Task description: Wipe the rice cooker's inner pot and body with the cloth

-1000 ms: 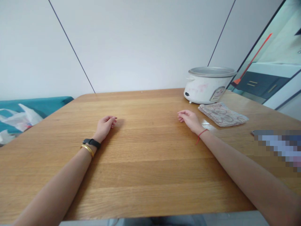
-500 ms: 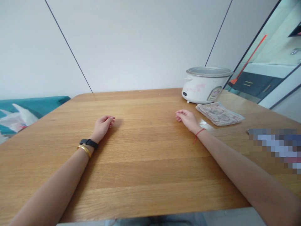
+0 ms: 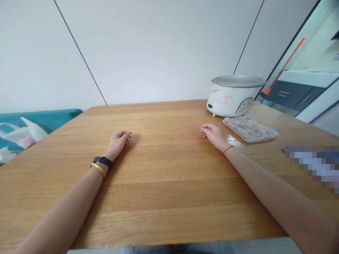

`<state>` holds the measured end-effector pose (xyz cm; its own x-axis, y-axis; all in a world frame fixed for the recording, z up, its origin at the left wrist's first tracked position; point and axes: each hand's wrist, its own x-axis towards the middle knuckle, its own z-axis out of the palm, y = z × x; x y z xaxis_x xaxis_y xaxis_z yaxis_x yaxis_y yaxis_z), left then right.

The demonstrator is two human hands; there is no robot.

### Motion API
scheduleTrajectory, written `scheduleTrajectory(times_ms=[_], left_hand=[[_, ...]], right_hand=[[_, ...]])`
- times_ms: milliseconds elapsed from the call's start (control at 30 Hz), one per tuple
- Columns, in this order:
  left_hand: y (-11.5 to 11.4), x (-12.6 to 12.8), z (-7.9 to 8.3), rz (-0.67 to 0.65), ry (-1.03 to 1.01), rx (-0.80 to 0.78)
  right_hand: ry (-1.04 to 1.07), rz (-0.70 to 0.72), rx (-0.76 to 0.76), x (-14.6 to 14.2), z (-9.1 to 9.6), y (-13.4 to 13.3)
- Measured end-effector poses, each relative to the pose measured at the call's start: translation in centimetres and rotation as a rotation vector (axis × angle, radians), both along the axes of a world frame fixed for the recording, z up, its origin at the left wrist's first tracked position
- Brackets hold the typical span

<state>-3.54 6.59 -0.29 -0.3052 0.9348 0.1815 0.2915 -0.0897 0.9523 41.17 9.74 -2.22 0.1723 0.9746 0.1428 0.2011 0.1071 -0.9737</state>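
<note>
One view, head cam: wooden table (image 3: 159,197) running back to a pale panelled wall (image 3: 159,53).
Left hand (image 3: 118,143): resting over on the left side of the wood, fingers loosely curled, thumb close in on the index finger. Pretty narrow grip, nothing showing in it, though I can't see right into the palm. Black wristband (image 3: 103,161) plus a gold bangle (image 3: 98,169) on that wrist.
Right hand (image 3: 213,135): roughly mirrors the other, same narrow half-curl, no object visible in it. Red string bracelet (image 3: 224,152) on this one. Nearest item is the checked cloth (image 3: 250,128), near but not touching.
Checked cloth: folded, lying flat to the right of that hand, just in front of the rice cooker (image 3: 225,100).
Rice cooker: white, upright at the far right of the wood, no lid on it. Can't see down to the bottom.
How far along: my read is that nothing's being handled. Cooker and cloth both untouched, hands well apart, no finished or half-done work that I can spot.
Pixelated item (image 3: 315,165): right edge, blocked out, so no idea what it is.
Off to the left: white plastic bag (image 3: 26,132) on a teal seat (image 3: 55,116).
Off to the right: orange-handled broom (image 3: 287,65) beside a dark cabinet (image 3: 296,95).
</note>
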Motion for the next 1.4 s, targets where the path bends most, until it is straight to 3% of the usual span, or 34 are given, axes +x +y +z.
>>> scheduleTrajectory(times_ms=[500, 667, 800, 900, 1000, 1200, 1400], left_hand=[[-0.1, 0.0, -0.3, -0.044, 0.04, -0.004], [0.1, -0.9, 0.4, -0.033, -0.294, 0.02], [-0.2, -1.6, 1.4, -0.15, -0.604, -0.012], [-0.4, -1.7, 1.6, -0.231, -0.706, -0.058], [-0.4, -1.6, 1.2, -0.248, -0.72, -0.075], [-0.4, -0.9, 0.9, -0.15, -0.695, -0.105], [0.4, -0.6, 1.2, -0.069, -0.594, -0.035]], right_hand=[[-0.01, -0.01, -0.015, -0.2, 0.4, -0.3], [-0.02, -0.001, -0.001, 0.2, -0.1, 0.1], [-0.023, -0.007, 0.002, 0.1, -0.3, 0.2], [-0.02, -0.023, 0.001, -0.1, -0.3, 0.1], [-0.016, -0.03, -0.003, -0.1, -0.3, 0.1], [-0.01, -0.015, 0.008, 0.1, -0.3, 0.2], [0.14, 0.02, 0.019, 0.6, 0.5, 0.0]])
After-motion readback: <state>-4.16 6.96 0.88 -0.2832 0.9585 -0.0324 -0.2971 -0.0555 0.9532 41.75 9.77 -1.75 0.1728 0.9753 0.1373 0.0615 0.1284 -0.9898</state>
